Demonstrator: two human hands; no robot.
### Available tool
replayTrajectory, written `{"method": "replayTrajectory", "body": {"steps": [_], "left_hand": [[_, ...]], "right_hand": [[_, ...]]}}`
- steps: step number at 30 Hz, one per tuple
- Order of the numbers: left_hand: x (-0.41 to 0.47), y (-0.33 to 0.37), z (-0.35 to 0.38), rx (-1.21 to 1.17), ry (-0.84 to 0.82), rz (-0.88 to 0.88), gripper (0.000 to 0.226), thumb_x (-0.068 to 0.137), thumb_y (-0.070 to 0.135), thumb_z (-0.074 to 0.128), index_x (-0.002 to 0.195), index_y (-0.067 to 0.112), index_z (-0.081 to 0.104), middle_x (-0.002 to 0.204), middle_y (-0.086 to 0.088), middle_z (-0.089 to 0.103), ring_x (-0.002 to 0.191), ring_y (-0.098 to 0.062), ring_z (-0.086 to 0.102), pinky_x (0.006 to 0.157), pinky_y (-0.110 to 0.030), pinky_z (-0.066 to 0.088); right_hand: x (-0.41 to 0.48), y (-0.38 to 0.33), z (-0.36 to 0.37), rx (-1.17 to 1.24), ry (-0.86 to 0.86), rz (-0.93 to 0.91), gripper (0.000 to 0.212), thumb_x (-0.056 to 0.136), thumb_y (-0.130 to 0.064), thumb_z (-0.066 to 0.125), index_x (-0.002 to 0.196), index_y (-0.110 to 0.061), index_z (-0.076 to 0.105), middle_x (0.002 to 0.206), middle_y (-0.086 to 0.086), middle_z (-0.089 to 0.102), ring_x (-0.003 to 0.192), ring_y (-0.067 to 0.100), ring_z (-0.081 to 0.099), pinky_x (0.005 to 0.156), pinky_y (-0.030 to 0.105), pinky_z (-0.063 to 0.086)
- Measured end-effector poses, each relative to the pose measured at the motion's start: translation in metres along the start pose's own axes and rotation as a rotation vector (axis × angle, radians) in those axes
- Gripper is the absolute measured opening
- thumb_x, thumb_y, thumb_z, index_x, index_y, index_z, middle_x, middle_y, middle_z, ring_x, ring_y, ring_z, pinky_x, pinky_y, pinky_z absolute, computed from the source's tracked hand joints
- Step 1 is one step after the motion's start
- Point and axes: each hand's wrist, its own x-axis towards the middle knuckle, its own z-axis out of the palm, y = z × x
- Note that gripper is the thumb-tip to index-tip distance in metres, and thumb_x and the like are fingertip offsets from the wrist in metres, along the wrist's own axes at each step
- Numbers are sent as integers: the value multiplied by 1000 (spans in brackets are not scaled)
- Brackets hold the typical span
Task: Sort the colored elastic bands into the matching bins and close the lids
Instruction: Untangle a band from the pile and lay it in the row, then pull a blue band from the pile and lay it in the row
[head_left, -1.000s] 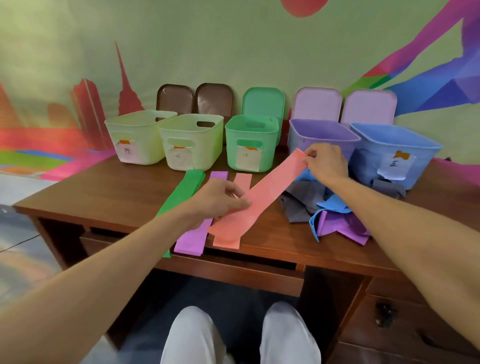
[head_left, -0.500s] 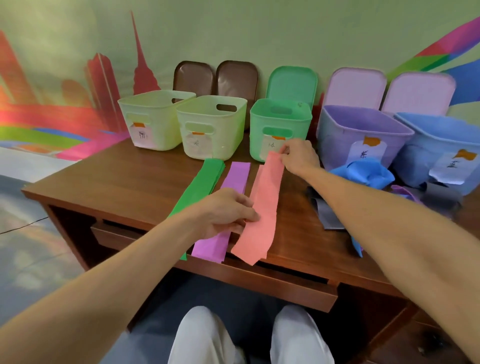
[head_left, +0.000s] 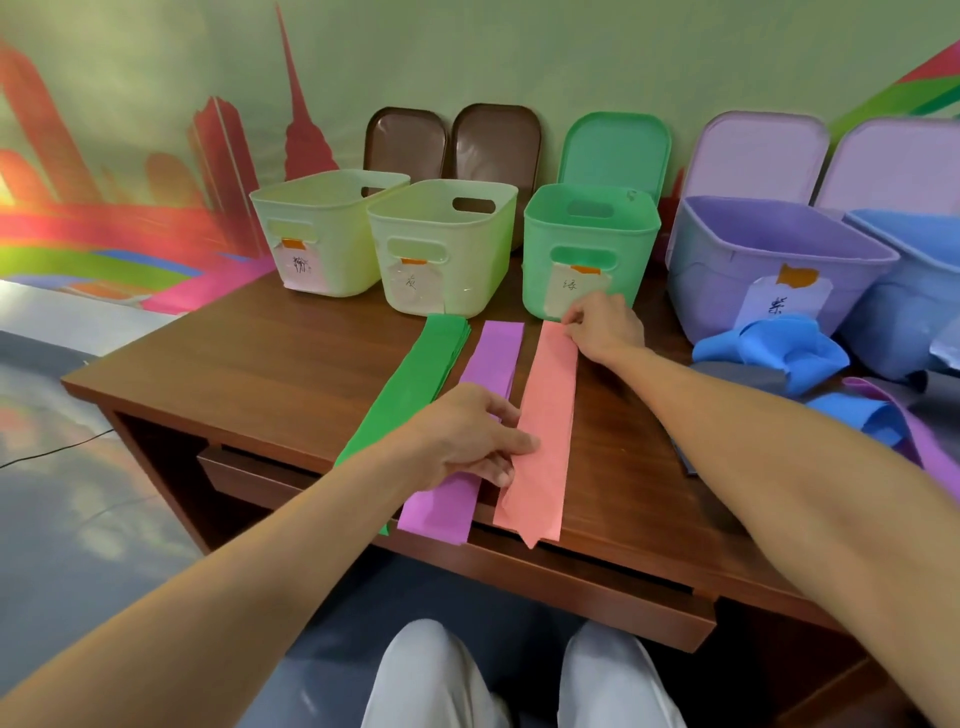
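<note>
A salmon-pink band (head_left: 545, 431) lies flat on the brown desk (head_left: 270, 374), beside a purple band (head_left: 488, 364) and a stack of green bands (head_left: 415, 384). My right hand (head_left: 605, 325) pinches the pink band's far end in front of the green bin (head_left: 589, 244). My left hand (head_left: 470, 434) lies across the purple band and holds the pink band's near left edge with thumb and fingers. Open bins stand in a row along the wall: two pale yellow-green bins (head_left: 322, 228) (head_left: 441, 239), the green one, a purple bin (head_left: 769, 260) and a blue bin (head_left: 914, 280).
Crumpled blue bands (head_left: 769, 348), grey bands (head_left: 748, 376) and a purple band (head_left: 919, 436) are heaped at the right. Brown lids (head_left: 405, 137), a green lid (head_left: 615, 148) and pale lilac lids (head_left: 756, 153) lean against the wall. My knees are below the desk's front edge.
The pink band came down from a slanted, lifted hold and now lies straight on the desk beside the purple band. Both hands moved left and lower with it; the view shifted right.
</note>
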Motion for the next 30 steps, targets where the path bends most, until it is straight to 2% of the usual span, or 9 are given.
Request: {"method": "replayTrajectory", "body": {"steps": [5, 10, 12, 14, 17, 21, 24, 27, 30], "left_hand": [[3, -1, 3, 277, 69, 64, 34, 82, 18, 71, 112, 14, 56, 71, -5, 66, 37, -9, 56, 52, -22, 53], [2, 3, 9, 642, 209, 174, 41, 82, 26, 72, 115, 15, 50, 69, 1, 59, 44, -7, 55, 45, -18, 42], [1, 4, 11, 713, 226, 208, 38, 82, 26, 72, 111, 17, 48, 74, -1, 60, 42, -8, 56, 42, -22, 45], [-1, 3, 12, 809, 268, 278, 33, 82, 28, 72, 107, 19, 53, 86, 0, 61, 52, -11, 59, 53, -27, 53], [-4, 2, 16, 981, 321, 429, 24, 83, 34, 69, 102, 22, 59, 96, 2, 61, 79, -15, 59, 76, -32, 54], [-12, 3, 27, 857, 178, 599, 20, 87, 34, 64, 104, 24, 63, 88, 9, 54, 83, -10, 54, 77, -25, 46], [-18, 8, 40, 803, 58, 717, 22, 89, 31, 62, 108, 22, 63, 97, 10, 57, 88, -6, 53, 78, -22, 44], [-20, 13, 56, 696, 14, 750, 22, 89, 33, 62, 108, 22, 63, 103, 6, 62, 93, -7, 56, 82, -23, 49], [-21, 14, 80, 570, -18, 729, 30, 85, 44, 64, 107, 25, 63, 99, 11, 61, 92, -6, 57, 80, -18, 47]], "right_hand": [[-4, -2, 5, -66, 32, -37, 17, 90, -12, 54, 95, -16, 70, 103, 9, 65, 94, 28, 61, 79, 42, 53], [-11, -5, 0, -175, 42, -94, 17, 91, -9, 50, 97, -10, 65, 102, 13, 61, 90, 30, 60, 76, 42, 54], [-16, -6, -9, -184, 39, -122, 17, 91, -11, 51, 99, -10, 65, 104, 13, 61, 92, 30, 60, 77, 42, 54], [-21, -6, -21, -160, 31, -147, 15, 90, -13, 54, 98, -13, 66, 107, 11, 62, 95, 28, 61, 78, 41, 54], [-33, -2, -45, -130, -38, -197, 12, 87, -15, 59, 94, -15, 69, 105, 6, 66, 92, 22, 61, 77, 38, 55], [-60, 12, -86, -124, -110, -232, 14, 86, -20, 61, 92, -16, 73, 96, 2, 71, 89, 19, 63, 82, 36, 53], [-85, 27, -118, -83, -138, -244, 14, 86, -18, 62, 92, -14, 74, 94, 0, 72, 89, 15, 64, 85, 29, 49], [-112, 46, -142, -17, -127, -212, 12, 87, -16, 63, 92, -13, 74, 93, -2, 71, 85, 9, 61, 79, 17, 44], [-139, 68, -154, 54, -66, -168, 11, 86, -15, 64, 91, -14, 75, 87, -7, 69, 82, 6, 59, 68, 2, 37]]}}
